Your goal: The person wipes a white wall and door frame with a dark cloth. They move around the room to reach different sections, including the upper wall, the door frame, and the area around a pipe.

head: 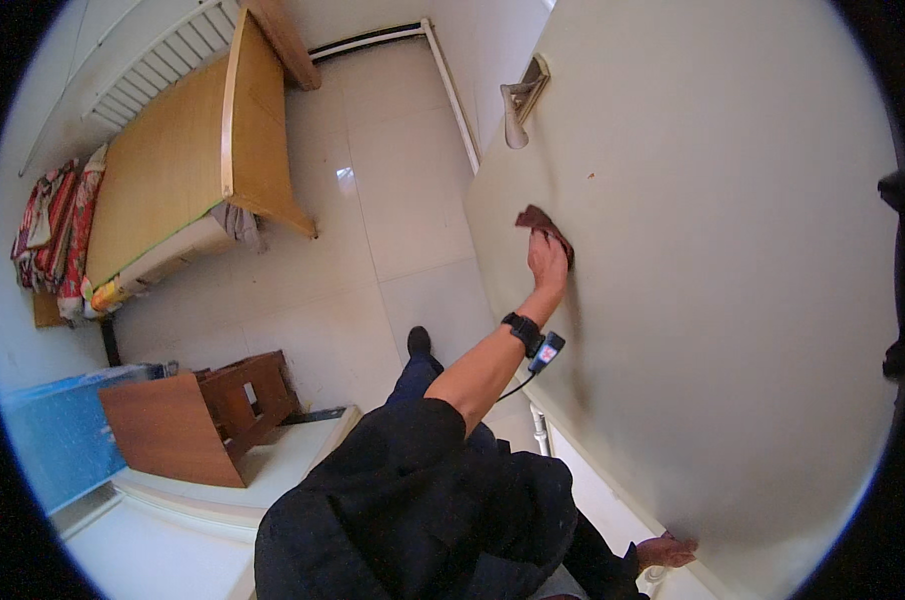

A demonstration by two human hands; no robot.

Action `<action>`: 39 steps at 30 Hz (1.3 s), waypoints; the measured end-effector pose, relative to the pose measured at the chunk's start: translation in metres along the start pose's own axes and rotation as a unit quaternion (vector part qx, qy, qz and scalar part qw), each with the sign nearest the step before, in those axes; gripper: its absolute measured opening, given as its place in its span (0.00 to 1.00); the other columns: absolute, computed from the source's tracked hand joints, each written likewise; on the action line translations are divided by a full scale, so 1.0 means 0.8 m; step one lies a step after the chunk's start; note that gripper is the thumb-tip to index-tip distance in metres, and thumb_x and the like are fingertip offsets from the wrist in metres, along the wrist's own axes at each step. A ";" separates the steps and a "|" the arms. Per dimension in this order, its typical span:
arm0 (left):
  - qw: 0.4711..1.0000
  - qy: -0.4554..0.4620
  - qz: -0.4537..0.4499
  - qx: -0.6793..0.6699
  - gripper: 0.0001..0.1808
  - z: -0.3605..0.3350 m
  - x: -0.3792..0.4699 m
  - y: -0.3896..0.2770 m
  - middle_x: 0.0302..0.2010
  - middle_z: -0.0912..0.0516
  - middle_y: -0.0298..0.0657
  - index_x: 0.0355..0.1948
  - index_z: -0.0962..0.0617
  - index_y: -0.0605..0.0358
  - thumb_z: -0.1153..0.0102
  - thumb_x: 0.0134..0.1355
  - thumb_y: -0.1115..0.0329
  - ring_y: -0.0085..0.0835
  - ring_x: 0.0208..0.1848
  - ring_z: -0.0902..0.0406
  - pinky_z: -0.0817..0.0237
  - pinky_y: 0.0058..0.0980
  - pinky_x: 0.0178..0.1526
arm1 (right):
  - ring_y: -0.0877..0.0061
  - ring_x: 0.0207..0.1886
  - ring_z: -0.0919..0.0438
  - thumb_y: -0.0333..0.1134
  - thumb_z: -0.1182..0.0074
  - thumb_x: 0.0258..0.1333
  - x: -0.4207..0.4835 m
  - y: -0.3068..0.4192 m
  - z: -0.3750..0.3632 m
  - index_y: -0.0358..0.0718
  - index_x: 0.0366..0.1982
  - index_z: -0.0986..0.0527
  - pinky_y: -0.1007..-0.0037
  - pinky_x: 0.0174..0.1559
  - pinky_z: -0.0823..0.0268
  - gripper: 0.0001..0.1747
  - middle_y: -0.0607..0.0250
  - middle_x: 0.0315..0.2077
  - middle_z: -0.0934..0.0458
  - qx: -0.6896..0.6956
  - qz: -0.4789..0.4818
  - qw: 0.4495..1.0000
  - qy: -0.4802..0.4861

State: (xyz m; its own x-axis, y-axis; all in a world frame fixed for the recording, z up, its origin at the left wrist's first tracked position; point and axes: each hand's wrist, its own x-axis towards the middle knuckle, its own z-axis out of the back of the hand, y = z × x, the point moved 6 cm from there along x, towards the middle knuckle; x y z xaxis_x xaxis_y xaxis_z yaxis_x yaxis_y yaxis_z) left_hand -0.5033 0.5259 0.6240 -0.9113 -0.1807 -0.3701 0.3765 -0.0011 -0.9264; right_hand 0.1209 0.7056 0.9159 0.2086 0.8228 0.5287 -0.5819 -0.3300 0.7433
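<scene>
My left hand (548, 262), its wrist in a black watch-like band, holds a dark reddish-brown cloth (544, 223) against the face of a pale door (692, 262). The cloth lies below the lever handle (516, 116) in the picture, apart from it, and hangs out past the fingers. A small black device (547, 352) with a cable sits beside the band. Low at the right, my right hand (666, 551) grips the near edge of the door, with its fingertips on the door's face.
A bed with a wooden footboard (261, 127) and folded red bedding (47, 225) stands at the left. Below it are a brown wooden cabinet or stool (167, 427) and a blue box-like object (55, 427). White pipes (449, 90) run along the wall. Pale tiles (392, 217) cover the floor.
</scene>
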 end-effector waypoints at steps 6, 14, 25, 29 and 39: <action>0.997 0.007 -0.076 -0.027 0.18 0.001 0.010 -0.001 0.51 0.19 0.56 0.57 0.26 0.62 0.55 0.71 0.65 0.56 0.54 0.24 0.35 0.43 0.58 | 0.55 0.51 0.23 0.56 0.48 0.72 -0.003 -0.048 0.024 0.37 0.58 0.32 0.51 0.49 0.25 0.30 0.48 0.51 0.28 0.016 -0.015 0.996 -0.089; 0.994 0.056 0.089 0.039 0.20 0.010 -0.058 0.051 0.54 0.20 0.61 0.57 0.25 0.61 0.58 0.74 0.59 0.60 0.58 0.25 0.35 0.47 0.60 | 0.50 0.63 0.27 0.52 0.44 0.70 0.019 -0.113 0.031 0.53 0.73 0.36 0.38 0.61 0.30 0.34 0.49 0.66 0.32 0.056 -0.033 0.994 -0.090; 0.994 0.012 0.071 0.080 0.25 0.003 -0.026 0.035 0.58 0.20 0.59 0.61 0.25 0.62 0.59 0.76 0.55 0.59 0.61 0.26 0.36 0.47 0.63 | 0.50 0.60 0.26 0.49 0.44 0.69 0.013 -0.044 -0.037 0.52 0.70 0.35 0.40 0.59 0.30 0.32 0.49 0.63 0.31 -0.059 0.061 0.994 -0.065; 0.989 0.029 0.127 0.063 0.27 0.002 0.015 0.026 0.61 0.22 0.59 0.66 0.27 0.62 0.61 0.76 0.54 0.58 0.64 0.27 0.38 0.45 0.65 | 0.50 0.60 0.26 0.49 0.43 0.69 0.001 -0.026 -0.054 0.51 0.69 0.34 0.40 0.59 0.30 0.31 0.49 0.62 0.31 -0.086 0.077 0.992 -0.052; 0.995 0.007 0.011 -0.094 0.24 -0.021 0.232 -0.006 0.50 0.18 0.52 0.58 0.24 0.61 0.56 0.76 0.52 0.48 0.54 0.24 0.35 0.39 0.59 | 0.50 0.57 0.25 0.46 0.43 0.68 -0.056 0.039 -0.128 0.50 0.66 0.33 0.42 0.57 0.29 0.29 0.49 0.60 0.30 -0.151 0.107 0.983 0.016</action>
State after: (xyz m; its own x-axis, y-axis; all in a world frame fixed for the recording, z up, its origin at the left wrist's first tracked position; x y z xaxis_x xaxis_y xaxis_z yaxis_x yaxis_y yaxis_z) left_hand -0.6768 0.5089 0.5583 -0.9063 -0.1647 -0.3893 0.3588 0.1873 -0.9144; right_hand 0.0126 0.7057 0.8732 0.0336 0.7658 0.6422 -0.8174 -0.3487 0.4586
